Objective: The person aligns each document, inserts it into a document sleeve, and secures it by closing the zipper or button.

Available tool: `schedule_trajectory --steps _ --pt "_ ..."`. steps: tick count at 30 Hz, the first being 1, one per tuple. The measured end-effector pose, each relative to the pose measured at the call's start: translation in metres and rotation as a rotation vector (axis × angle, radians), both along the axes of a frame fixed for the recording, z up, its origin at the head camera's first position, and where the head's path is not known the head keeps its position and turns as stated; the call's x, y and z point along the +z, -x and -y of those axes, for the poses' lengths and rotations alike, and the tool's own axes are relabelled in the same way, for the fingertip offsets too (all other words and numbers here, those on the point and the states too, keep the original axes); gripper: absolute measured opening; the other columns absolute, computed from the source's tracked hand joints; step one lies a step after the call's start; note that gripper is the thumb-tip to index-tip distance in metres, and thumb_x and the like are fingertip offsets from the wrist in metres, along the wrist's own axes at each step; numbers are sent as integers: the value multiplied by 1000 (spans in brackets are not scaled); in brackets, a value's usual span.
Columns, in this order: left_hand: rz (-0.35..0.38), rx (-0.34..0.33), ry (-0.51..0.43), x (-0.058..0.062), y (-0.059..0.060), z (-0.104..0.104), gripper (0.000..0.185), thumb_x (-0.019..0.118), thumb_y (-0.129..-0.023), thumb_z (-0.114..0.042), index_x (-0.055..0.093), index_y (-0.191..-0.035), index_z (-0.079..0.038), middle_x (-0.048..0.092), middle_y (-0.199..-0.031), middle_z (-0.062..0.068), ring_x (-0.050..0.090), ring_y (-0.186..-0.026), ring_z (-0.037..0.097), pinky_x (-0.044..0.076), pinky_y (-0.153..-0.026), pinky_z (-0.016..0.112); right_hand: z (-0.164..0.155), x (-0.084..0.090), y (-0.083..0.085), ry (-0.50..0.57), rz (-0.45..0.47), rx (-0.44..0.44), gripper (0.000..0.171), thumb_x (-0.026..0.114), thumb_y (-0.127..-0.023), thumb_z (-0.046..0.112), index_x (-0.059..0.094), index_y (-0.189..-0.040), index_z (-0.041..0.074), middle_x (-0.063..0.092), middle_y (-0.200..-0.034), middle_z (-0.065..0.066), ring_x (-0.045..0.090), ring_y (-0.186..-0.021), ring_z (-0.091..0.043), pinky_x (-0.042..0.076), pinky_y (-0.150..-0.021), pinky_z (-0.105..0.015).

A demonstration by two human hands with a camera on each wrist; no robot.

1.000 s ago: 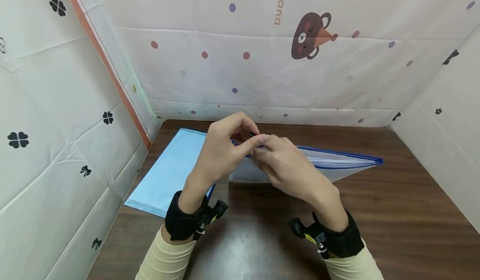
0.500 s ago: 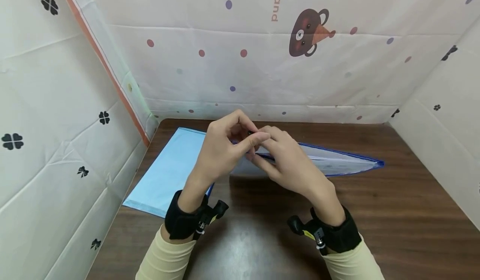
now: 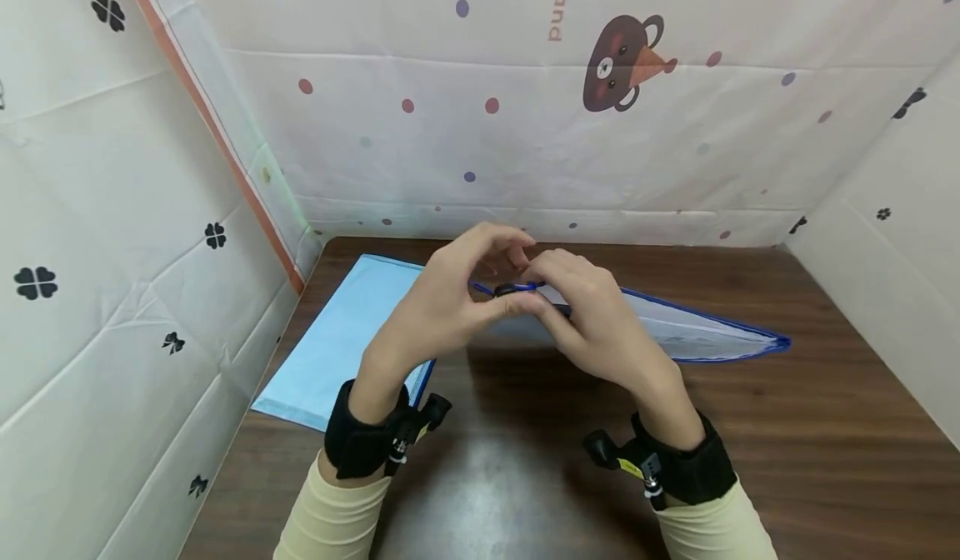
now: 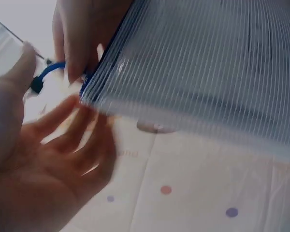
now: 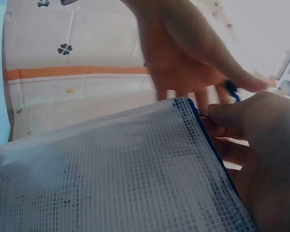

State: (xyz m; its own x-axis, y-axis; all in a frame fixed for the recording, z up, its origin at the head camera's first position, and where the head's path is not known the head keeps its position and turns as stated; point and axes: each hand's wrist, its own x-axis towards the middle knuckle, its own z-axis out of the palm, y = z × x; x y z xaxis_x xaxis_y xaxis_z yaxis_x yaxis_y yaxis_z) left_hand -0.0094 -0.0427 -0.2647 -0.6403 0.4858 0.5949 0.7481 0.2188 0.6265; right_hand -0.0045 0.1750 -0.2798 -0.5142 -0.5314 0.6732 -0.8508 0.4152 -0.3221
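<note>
A see-through mesh zipper pouch (image 3: 708,333) with blue edging stands on its lower edge, its mouth parted toward the right. My right hand (image 3: 603,318) pinches its zip edge near the left corner; in the right wrist view that thumb lies at the end of the blue zip (image 5: 197,112). A short blue cord (image 4: 53,68) with a dark bead (image 4: 37,85) extends from this corner. Around the cord my left hand (image 3: 442,302) is spread, thumb low and fingers stretched apart above. Motion blurs the left fingers in the left wrist view.
A flat light blue item (image 3: 341,339) with a dark blue edge lies at the left, partly behind my left forearm. The brown wooden table (image 3: 787,443) meets printed cloth walls (image 3: 375,152) at the back and both sides.
My left fingers have spread away from the dark bead, so bead and cord now show between the hands. The pouch's mouth has widened, and its right end has shifted slightly right.
</note>
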Motion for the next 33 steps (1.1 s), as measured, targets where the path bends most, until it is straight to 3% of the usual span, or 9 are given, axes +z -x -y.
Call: schedule_trajectory --steps 3,7,12,15,18,23,33 --pt "82 -1 134 1 0 9 66 86 -92 -26 57 -149 -11 63 -125 -2 67 -111 11 58 -90 28 -2 2 1 -24 30 -13 9 67 -102 3 69 -110 6 70 -107 -2 62 -93 -16 51 -79 -39" --pt "108 46 237 2 0 15 50 82 -95 -24 66 -139 -9 70 -122 -2 70 -109 11 58 -92 29 -3 4 2 -12 51 -13 9 65 -104 4 70 -110 9 70 -108 2 60 -89 -11 52 -75 -34" --pt "12 116 308 3 1 11 14 78 -99 -22 78 -109 -13 75 -99 -6 69 -87 3 58 -80 25 -6 6 1 -6 48 -28 8 66 -104 4 71 -106 11 69 -107 4 61 -93 -10 52 -77 -32" --pt "-45 140 353 4 0 9 6 79 -99 -20 78 -101 -14 74 -92 -7 67 -81 3 58 -75 28 -10 7 1 -29 52 -67 7 70 -101 5 71 -104 11 69 -107 4 62 -94 -11 52 -77 -34" --pt "-49 142 398 3 -1 8 5 78 -99 -19 75 -97 -16 72 -89 -8 66 -80 3 57 -74 28 -13 7 -1 -62 59 -106 7 73 -99 6 73 -104 11 69 -105 4 61 -94 -12 51 -77 -36" --pt "-26 122 436 1 -1 9 10 76 -100 -18 70 -92 -17 68 -84 -11 63 -77 3 55 -71 26 -16 5 -2 -87 76 -119 7 74 -98 8 74 -104 11 69 -103 3 60 -92 -15 51 -78 -39" --pt "34 77 427 1 0 12 15 73 -102 -16 66 -88 -18 63 -78 -10 59 -71 7 53 -66 29 -18 8 0 -102 52 -113 6 76 -97 10 75 -102 12 70 -102 3 61 -95 -14 50 -81 -40"
